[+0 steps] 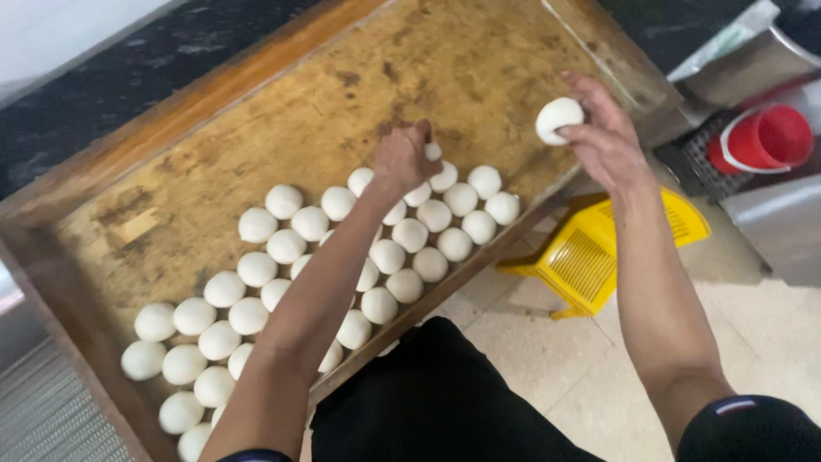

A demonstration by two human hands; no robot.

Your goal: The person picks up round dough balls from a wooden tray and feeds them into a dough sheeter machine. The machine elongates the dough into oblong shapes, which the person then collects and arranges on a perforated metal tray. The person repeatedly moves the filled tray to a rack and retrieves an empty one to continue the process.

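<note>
My right hand (pixel 603 137) is closed around a white dough ball (pixel 559 119), held in the air just past the far right rim of the wooden tray (pixel 256 120), while my left hand (pixel 402 160) has its fingers pinched on another dough ball (pixel 434 151) at the far end of the rows of dough balls (pixel 342 257) laid along the tray's near edge. The balls sit touching, so I judge a heavy press from my left could squash or stick neighbours together. The ball in my right hangs off the tray above the yellow plastic stool (pixel 599 248), and a loose hold could drop it there or onto the floor.
</note>
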